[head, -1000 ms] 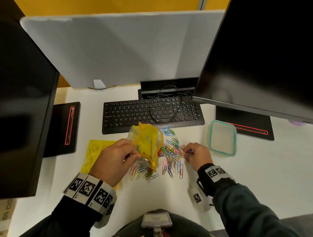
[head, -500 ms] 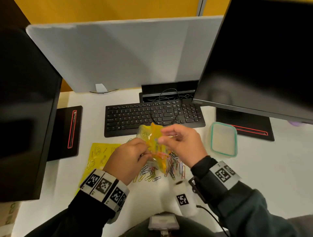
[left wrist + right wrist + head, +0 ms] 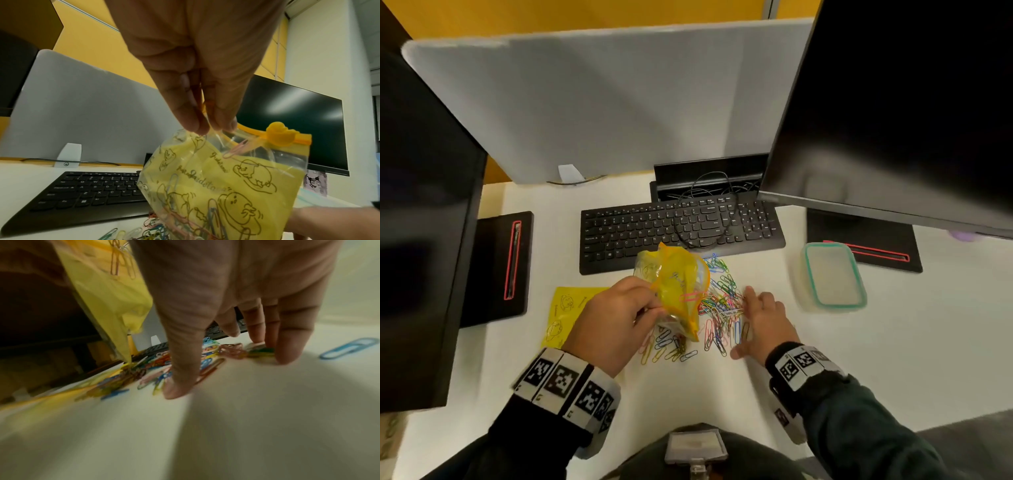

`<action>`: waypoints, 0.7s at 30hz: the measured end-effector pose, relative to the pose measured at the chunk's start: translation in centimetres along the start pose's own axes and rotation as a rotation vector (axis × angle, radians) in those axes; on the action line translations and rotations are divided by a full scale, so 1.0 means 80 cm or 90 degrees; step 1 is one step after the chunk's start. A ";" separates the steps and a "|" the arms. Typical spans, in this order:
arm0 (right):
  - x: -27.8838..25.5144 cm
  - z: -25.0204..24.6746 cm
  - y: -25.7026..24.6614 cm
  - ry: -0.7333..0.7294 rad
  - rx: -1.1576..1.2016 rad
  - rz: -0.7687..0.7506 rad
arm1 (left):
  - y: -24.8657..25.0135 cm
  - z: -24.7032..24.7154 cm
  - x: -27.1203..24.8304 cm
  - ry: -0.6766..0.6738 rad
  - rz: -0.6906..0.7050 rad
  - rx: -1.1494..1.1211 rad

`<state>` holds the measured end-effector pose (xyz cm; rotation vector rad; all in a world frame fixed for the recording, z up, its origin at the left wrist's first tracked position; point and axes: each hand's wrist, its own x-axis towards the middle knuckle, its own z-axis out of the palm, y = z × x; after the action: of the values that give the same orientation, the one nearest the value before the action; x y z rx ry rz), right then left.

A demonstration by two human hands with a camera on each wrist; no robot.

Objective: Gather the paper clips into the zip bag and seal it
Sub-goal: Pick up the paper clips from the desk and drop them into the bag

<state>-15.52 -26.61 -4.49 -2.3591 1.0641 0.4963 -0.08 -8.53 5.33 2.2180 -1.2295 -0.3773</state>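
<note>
A yellow printed zip bag (image 3: pixel 678 284) (image 3: pixel 224 183) (image 3: pixel 107 293) with a duck-shaped slider (image 3: pixel 280 133) hangs above the desk, mouth open, several clips inside. My left hand (image 3: pixel 616 322) (image 3: pixel 205 120) pinches its top edge between thumb and fingers. A pink clip (image 3: pixel 236 150) hangs at the opening. Coloured paper clips (image 3: pixel 719 308) (image 3: pixel 185 360) lie scattered on the white desk under and right of the bag. My right hand (image 3: pixel 760 318) (image 3: pixel 226 353) is down on the pile's right side, fingers spread and straight, fingertips touching clips. One blue clip (image 3: pixel 349 348) lies apart to its right.
A black keyboard (image 3: pixel 681 233) with a cable on it sits just behind the clips. A teal-rimmed lidded container (image 3: pixel 834 274) stands to the right. A yellow printed sheet (image 3: pixel 566 308) lies left of my left hand. Monitors flank the desk.
My right hand left the bag's mouth and dropped back onto the clip pile at the right. The left hand keeps holding the bag up.
</note>
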 end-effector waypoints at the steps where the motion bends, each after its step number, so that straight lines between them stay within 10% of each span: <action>1: 0.003 0.001 -0.003 0.005 0.008 -0.005 | 0.001 0.001 0.000 -0.001 0.000 0.002; 16: 0.022 0.000 -0.013 0.113 0.036 -0.024 | -0.006 0.006 -0.006 0.006 -0.001 0.015; 21: 0.008 -0.032 -0.013 0.172 0.358 0.013 | -0.011 0.003 -0.004 0.001 -0.010 0.022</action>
<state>-13.97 -27.86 -2.45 -1.9404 1.1627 -0.1185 0.21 -8.02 4.61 2.2577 -1.2271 -0.3633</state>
